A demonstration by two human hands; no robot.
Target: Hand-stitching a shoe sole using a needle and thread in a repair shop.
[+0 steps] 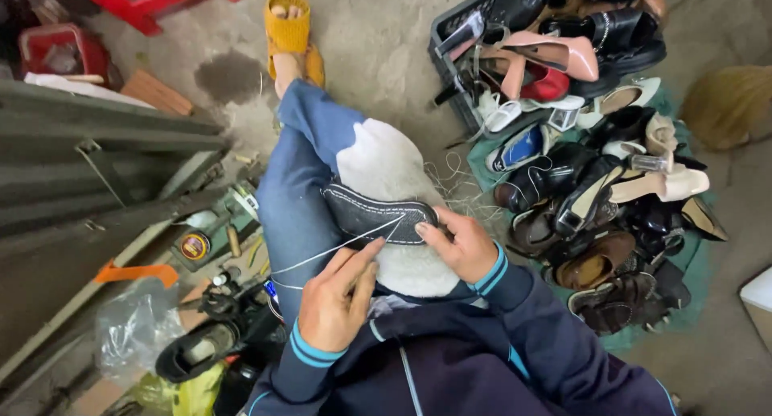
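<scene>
1. Mid-frame, resting on a white cloth [386, 163] over the knee: dark shoe sole [378, 215]
2. Right hand [462, 243], fingers clamped on the sole's right end
3. Left hand [338, 299], fingers pinched together on white thread [338, 247]
4. Right of frame: shoe pile [595, 183] crowding close; bare floor [378, 30] above

Left hand [336, 303] low over the lap, fingers [366, 255] pinched together, thumb and forefinger extended forward. Right hand [462, 245] alongside, fingers curled and pressing down, both wrists in blue-striped cuffs.
</scene>
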